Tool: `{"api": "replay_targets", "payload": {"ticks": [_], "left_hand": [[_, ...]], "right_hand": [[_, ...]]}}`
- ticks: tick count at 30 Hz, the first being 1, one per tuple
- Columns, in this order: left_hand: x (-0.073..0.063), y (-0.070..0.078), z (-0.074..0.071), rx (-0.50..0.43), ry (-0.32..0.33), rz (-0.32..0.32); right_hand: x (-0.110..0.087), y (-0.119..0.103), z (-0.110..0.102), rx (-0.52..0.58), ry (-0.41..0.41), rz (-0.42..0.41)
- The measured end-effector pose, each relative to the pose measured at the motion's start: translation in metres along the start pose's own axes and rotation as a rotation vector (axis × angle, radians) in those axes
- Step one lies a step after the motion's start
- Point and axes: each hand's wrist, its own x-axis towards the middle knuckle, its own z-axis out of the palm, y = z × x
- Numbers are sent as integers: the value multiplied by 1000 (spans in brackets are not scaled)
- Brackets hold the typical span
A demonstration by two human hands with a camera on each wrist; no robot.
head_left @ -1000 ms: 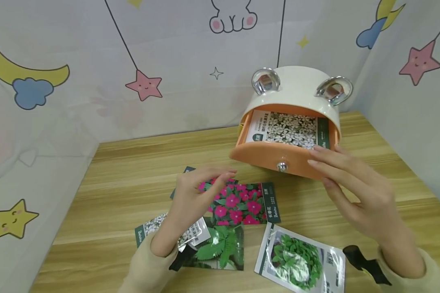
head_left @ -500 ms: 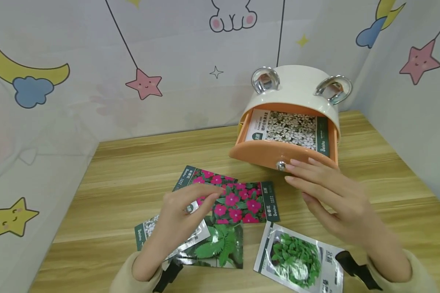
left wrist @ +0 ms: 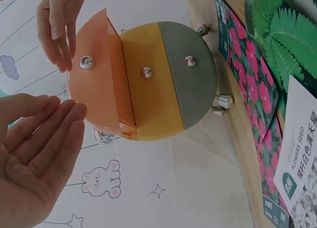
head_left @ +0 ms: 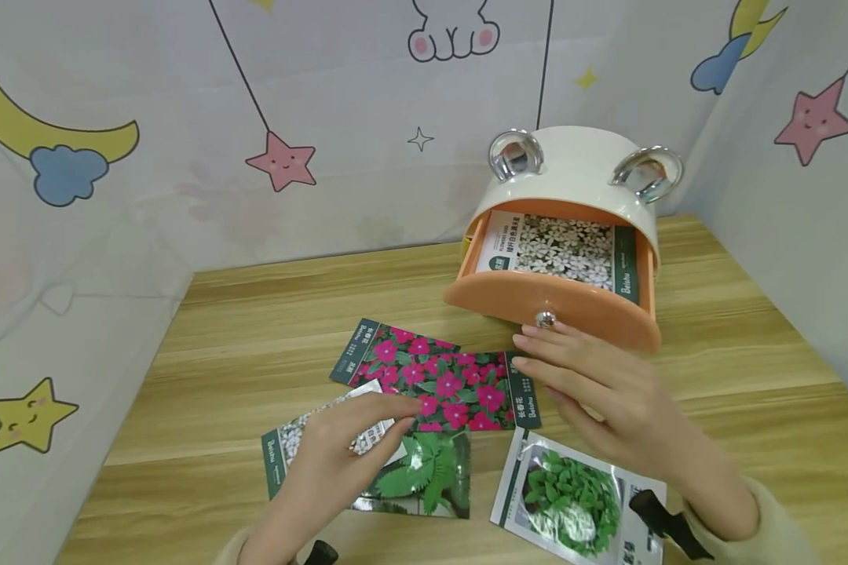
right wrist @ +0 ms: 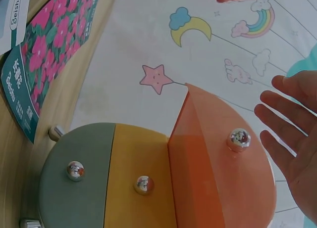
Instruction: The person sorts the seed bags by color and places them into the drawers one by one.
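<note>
My left hand [head_left: 346, 451] hovers over the seed packets, its fingers loosely bent with nothing between them. It partly hides a white-flower seed packet [head_left: 274, 463] and a green-leaf packet [head_left: 438, 475]. Just behind lie two overlapping pink-flower packets [head_left: 459, 392]. My right hand [head_left: 601, 392], fingers extended and holding nothing, is in front of the pulled-out orange drawer [head_left: 495, 290], below its silver knob [head_left: 546, 318]. Inside that drawer lies another white-flower packet [head_left: 565, 247]. A leafy green packet [head_left: 572, 502] rests on the table near my right wrist.
The drawer belongs to a white cabinet [head_left: 586, 161] with silver ear shapes, at the table's back right. Below the orange drawer are a shut yellow drawer [left wrist: 148, 89] and a green drawer [left wrist: 188, 74]. A printed cloth wall [head_left: 353, 94] stands behind the wooden table [head_left: 254, 298].
My right hand has moved left and slightly down, from the drawer's right corner to below the knob. My left hand has drawn back toward me and down. The drawer stays out.
</note>
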Motion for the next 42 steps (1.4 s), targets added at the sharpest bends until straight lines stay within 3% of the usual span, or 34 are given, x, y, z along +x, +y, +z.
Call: {"api": "replay_targets", "payload": {"ticks": [8, 15, 21, 25, 29, 35, 42], "left_hand": [[-15, 8, -1, 146, -159, -67], [-27, 3, -1, 233, -140, -5], [-37, -4, -6, 280, -155, -32], [-44, -8, -10, 354, -184, -82], [-49, -11, -15, 420, -228, -181], [-55, -16, -19, 443, -290, -328], [-61, -26, -20, 445, -324, -379]], "right_hand": [[-7, -1, 15, 22, -134, 25], [-12, -2, 27, -6, -367, 76], [-13, 0, 42, -19, -474, 59], [-11, -1, 53, -27, -548, 50], [-12, -2, 65, -14, -633, 50], [-13, -3, 85, 18, -771, 52], [-13, -3, 105, 65, -821, 76]]}}
